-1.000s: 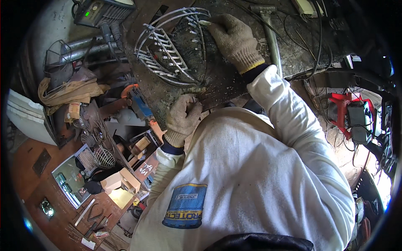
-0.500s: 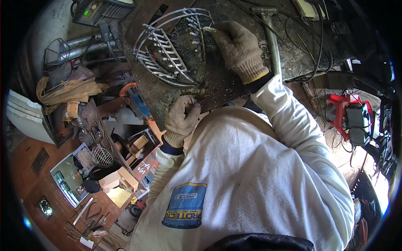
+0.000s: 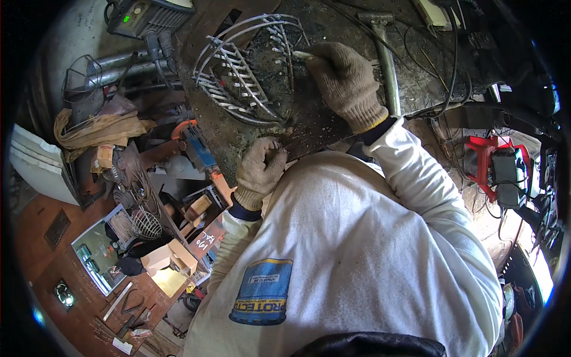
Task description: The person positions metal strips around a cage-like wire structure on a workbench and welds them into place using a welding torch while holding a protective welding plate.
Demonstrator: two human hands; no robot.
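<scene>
A curved metal frame [image 3: 241, 74] lies on the dark, grimy workbench [image 3: 309, 116], with bent rods and rows of short crossbars. Just to its right is my right hand [image 3: 345, 86] in a knitted work glove, pinching a short whitish stick [image 3: 301, 55] that looks like chalk. The stick's tip points at the frame's right-hand rod; whether it touches is hard to make out. Below the frame, at the bench's near edge, my gloved left hand [image 3: 260, 169] is closed with its fingers curled. What it may hold is hidden.
A T-shaped metal pipe [image 3: 386, 65] lies right of my right hand, with black cables [image 3: 455, 65] beyond. A welding machine [image 3: 148, 18] stands at the far left. A blue and orange clamp or tool [image 3: 199, 152] sits left of the bench. A red stand [image 3: 479, 166] is at right.
My right hand and the stick have shifted slightly toward me and to the right. My left hand stays nearly where it was. The whole view has shifted a little.
</scene>
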